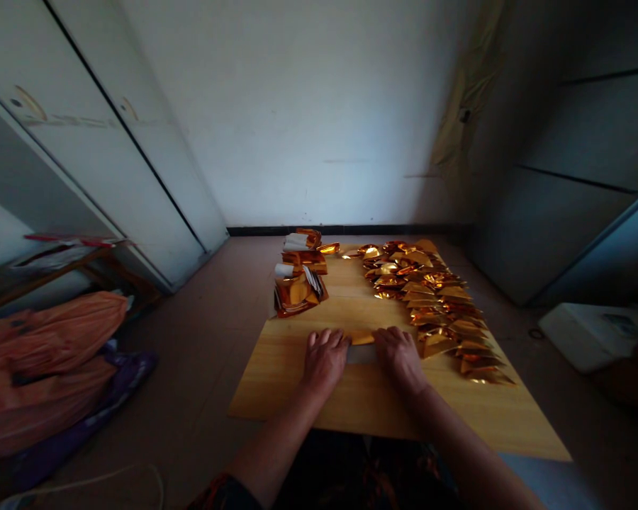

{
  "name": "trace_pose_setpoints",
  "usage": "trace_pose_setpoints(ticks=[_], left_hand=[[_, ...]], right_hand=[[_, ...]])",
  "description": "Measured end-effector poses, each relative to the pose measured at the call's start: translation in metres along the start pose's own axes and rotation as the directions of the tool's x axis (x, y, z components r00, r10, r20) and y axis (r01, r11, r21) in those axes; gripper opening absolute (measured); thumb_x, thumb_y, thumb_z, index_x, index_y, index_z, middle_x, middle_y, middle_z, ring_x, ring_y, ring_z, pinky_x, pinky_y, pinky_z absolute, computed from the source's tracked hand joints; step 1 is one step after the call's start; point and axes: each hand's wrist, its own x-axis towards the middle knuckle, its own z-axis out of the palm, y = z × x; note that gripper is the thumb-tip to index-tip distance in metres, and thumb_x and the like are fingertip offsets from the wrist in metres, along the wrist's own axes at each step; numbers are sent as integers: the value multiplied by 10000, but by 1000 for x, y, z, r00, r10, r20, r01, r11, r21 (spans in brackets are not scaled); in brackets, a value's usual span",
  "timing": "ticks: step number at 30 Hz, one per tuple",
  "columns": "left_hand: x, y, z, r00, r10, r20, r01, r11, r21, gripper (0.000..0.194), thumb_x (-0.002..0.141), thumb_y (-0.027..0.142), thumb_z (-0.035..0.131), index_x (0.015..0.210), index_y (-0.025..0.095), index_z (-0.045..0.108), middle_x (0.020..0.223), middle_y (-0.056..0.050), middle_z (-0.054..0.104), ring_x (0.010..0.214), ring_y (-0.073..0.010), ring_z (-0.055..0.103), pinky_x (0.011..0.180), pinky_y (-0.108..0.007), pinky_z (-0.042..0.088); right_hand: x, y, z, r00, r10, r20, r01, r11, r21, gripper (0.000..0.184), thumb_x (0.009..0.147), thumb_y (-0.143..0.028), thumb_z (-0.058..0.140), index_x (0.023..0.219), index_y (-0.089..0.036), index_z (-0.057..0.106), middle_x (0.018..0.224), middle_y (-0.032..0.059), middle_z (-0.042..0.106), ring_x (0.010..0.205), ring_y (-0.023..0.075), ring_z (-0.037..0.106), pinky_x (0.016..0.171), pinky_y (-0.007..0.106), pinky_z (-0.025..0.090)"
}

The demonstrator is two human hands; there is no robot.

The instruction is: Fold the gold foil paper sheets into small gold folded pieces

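A small sheet of gold foil paper (pixel 362 338) lies on the wooden board in front of me, its far edge folded over into a gold strip and its near part showing pale grey. My left hand (pixel 325 358) is closed on the sheet's left end, fingers curled. At the opposite end my right hand (pixel 401 358) pinches the paper in the same way. Both thumbs are mostly hidden. Right of my right hand stand rows of folded gold foil pieces (pixel 436 304). Beyond my left hand are stacks of flat foil sheets (pixel 299 292).
The wooden board (pixel 276 389) serves as a low table near the wall. On the floor at left lie an orange cloth or bag (pixel 47 361) and a purple bag (pixel 101 400). Cabinets (pixel 111 127) stand at left, and a white box (pixel 585 336) sits at right.
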Motion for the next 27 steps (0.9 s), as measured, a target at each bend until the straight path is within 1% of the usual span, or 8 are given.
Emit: trace_pose_setpoints(ticks=[3, 4, 6, 9, 11, 17, 21, 27], left_hand=[[1, 0, -2, 1000, 5, 7, -5, 1000, 15, 225, 885, 216, 482, 1059, 302, 596, 1137, -29, 639, 988, -229, 529, 824, -411, 338], [1, 0, -2, 1000, 5, 10, -5, 1000, 20, 222, 888, 215, 478, 1053, 302, 598, 1133, -26, 640, 976, -225, 530, 817, -406, 338], [1, 0, -2, 1000, -1, 14, 0, 1000, 28, 221, 891, 216, 473, 1046, 306, 602, 1130, -21, 641, 964, -221, 531, 808, -400, 338], [1, -1, 0, 1000, -10, 16, 9, 999, 31, 221, 897, 238, 466, 1055, 313, 601, 1151, -16, 636, 978, -217, 533, 806, -396, 342], [0, -1, 0, 1000, -20, 14, 20, 999, 27, 216, 895, 245, 469, 1055, 307, 600, 1172, -12, 632, 996, -214, 533, 803, -393, 345], [-1, -3, 0, 998, -59, 12, 59, 998, 23, 161, 860, 227, 499, 968, 244, 617, 1174, -38, 633, 1006, -220, 536, 790, -388, 360], [-1, -3, 0, 999, -48, 14, 48, 999, 11, 158, 849, 228, 513, 968, 238, 617, 1170, -43, 635, 1009, -228, 537, 804, -401, 359], [-1, -2, -2, 999, -52, 4, 52, 999, -6, 162, 861, 223, 495, 953, 239, 628, 1177, -41, 631, 1026, -230, 528, 814, -411, 356]], right_hand=[[17, -6, -2, 994, 70, -86, -54, 982, 181, 338, 870, -116, 384, 1101, -175, 624, 1078, 97, 639, 960, 194, 548, 839, 290, 397], [25, -9, -1, 994, 82, -68, -61, 963, 261, 337, 857, -107, 389, 1077, -176, 634, 1054, 81, 649, 929, 170, 571, 827, 259, 410], [39, -13, 2, 996, 85, 30, -90, 933, 349, 293, 828, -108, 424, 986, -180, 660, 984, 52, 675, 884, 143, 601, 788, 212, 421], [55, -17, 8, 961, 195, 198, -244, 932, 267, 233, 800, -138, 467, 898, -184, 674, 904, 48, 697, 834, 150, 626, 715, 208, 416], [60, -17, 10, 934, 254, 250, -304, 934, 186, 223, 800, -161, 469, 886, -186, 674, 891, 61, 702, 828, 164, 633, 686, 218, 404], [65, -21, 6, 898, 328, 292, -378, 916, 135, 196, 769, -274, 515, 875, -201, 662, 902, 75, 699, 841, 192, 641, 640, 238, 400], [69, -31, 4, 858, 421, 295, -463, 882, 88, 310, 739, -395, 545, 939, -185, 657, 962, 116, 686, 876, 240, 643, 654, 273, 431], [70, -35, -1, 828, 471, 304, -519, 849, 98, 318, 700, -321, 569, 968, -181, 665, 973, 122, 686, 885, 234, 644, 663, 272, 448]])
